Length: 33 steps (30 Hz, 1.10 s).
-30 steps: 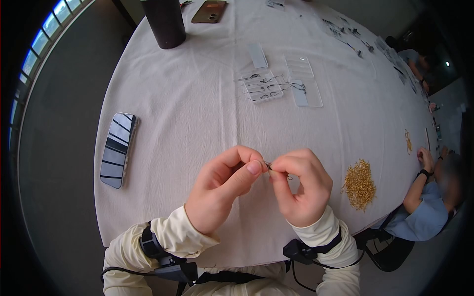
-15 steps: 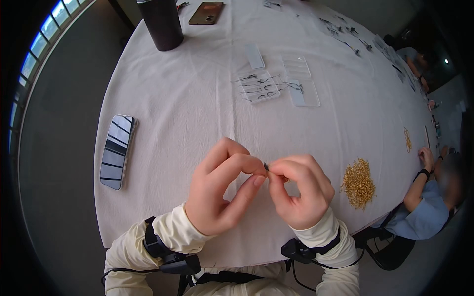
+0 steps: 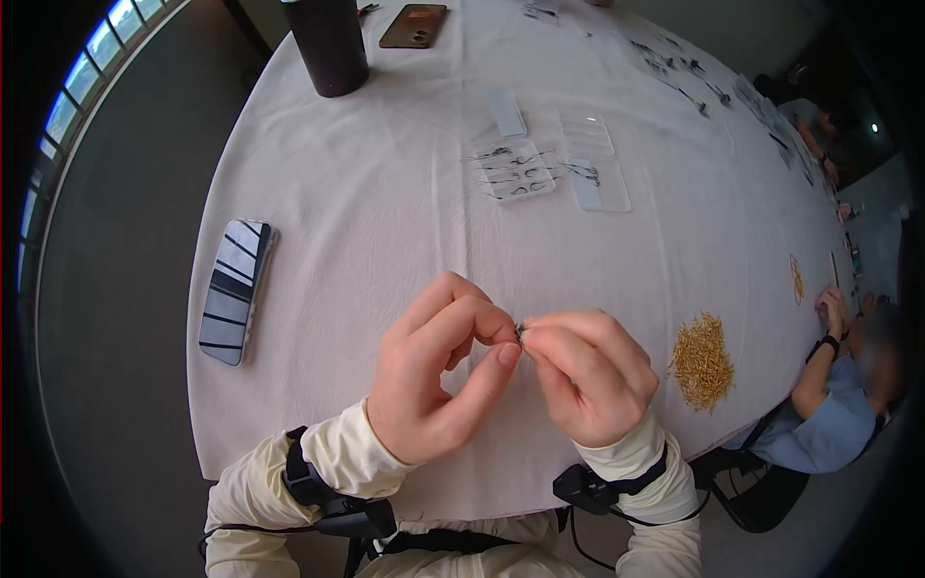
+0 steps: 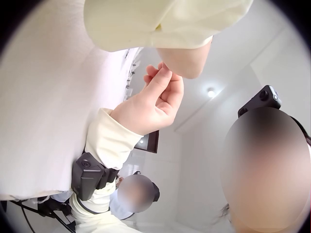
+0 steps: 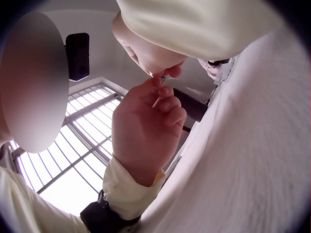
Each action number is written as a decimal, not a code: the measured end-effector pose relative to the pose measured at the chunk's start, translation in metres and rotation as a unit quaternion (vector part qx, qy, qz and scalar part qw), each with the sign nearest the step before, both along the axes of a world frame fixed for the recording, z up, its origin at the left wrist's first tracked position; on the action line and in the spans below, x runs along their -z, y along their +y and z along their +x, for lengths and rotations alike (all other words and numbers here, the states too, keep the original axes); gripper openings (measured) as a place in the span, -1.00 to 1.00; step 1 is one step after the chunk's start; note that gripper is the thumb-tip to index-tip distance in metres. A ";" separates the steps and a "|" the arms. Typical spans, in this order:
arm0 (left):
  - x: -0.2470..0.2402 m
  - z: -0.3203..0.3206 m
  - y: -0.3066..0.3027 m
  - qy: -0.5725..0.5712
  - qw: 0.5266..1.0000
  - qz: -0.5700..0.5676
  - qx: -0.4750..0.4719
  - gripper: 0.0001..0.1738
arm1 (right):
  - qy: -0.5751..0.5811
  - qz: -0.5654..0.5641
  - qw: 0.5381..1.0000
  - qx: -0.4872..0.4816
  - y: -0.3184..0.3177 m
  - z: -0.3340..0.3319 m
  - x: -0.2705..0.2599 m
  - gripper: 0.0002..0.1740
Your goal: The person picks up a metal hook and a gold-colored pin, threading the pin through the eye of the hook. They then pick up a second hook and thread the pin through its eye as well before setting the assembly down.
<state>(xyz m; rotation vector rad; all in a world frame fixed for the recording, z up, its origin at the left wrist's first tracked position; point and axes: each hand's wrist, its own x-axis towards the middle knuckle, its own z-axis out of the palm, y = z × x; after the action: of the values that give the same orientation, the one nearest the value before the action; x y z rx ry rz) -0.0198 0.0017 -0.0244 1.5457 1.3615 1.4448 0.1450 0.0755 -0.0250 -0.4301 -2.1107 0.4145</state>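
Fingertips of both hands meet over the near middle of the table in the head view. A tiny dark piece (image 3: 519,332) lies pinched between them; its shape is too small to tell. The left hand (image 3: 438,371) holds it from the left between thumb and index finger, the other fingers bent. From the right, the right hand (image 3: 597,376) pinches the same piece with thumb and index finger. In the right wrist view a small shiny bit (image 5: 162,77) shows where the fingertips meet. The left wrist view shows the right hand (image 4: 150,104), with the piece hidden.
A pile of small golden pieces (image 3: 701,361) lies right of the hands. Beyond them are a clear compartment box (image 3: 518,171) with dark hooks and its lid (image 3: 613,193). A phone (image 3: 234,292) lies left; a black cup (image 3: 330,48) stands farther back. Another person (image 3: 833,409) sits at the right.
The left hand's fingers have spread and lifted from their more closed pinch, its thumb drawn slightly lower. The right hand's fingers have turned a little and flattened, moving slightly right.
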 end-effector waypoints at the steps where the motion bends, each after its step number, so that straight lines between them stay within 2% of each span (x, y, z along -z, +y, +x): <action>1: 0.000 0.000 -0.001 -0.014 1.000 -0.018 0.008 -0.92 | 0.000 0.000 1.000 0.000 0.001 0.000 0.001 -0.66; 3: 0.001 0.001 -0.001 -0.029 0.999 -0.035 0.016 -0.87 | -0.007 0.026 1.000 -0.011 0.002 0.001 0.002 -0.65; 5: 0.005 0.002 0.000 -0.078 0.997 -0.019 0.010 -0.93 | -0.012 0.032 0.999 -0.015 0.002 0.002 0.001 -0.65; 9: 0.008 0.001 -0.001 -0.097 0.995 -0.024 0.018 -0.92 | -0.026 0.043 0.998 -0.026 0.003 0.003 0.001 -0.65; 11: 0.002 0.001 -0.002 -0.127 0.987 -0.093 0.026 -0.91 | -0.032 0.051 0.998 -0.032 0.004 0.005 0.001 -0.66; 14: 0.002 0.001 -0.002 -0.151 0.985 -0.082 0.013 -0.94 | -0.043 0.065 0.996 -0.043 0.004 0.005 -0.001 -0.68; 20: 0.013 0.000 0.003 -0.109 0.994 -0.014 -0.022 -0.96 | -0.061 0.103 0.992 -0.047 0.004 0.004 -0.002 -0.71; 33: 0.011 -0.003 0.004 -0.102 0.995 -0.019 -0.001 -0.97 | -0.088 0.155 0.983 -0.043 0.004 0.005 -0.004 -0.78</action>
<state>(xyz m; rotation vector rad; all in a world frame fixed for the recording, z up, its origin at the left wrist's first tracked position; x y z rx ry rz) -0.0226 0.0061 -0.0355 1.3326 1.2606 1.5243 0.1501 0.0800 -0.0205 -0.1986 -2.3228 0.0935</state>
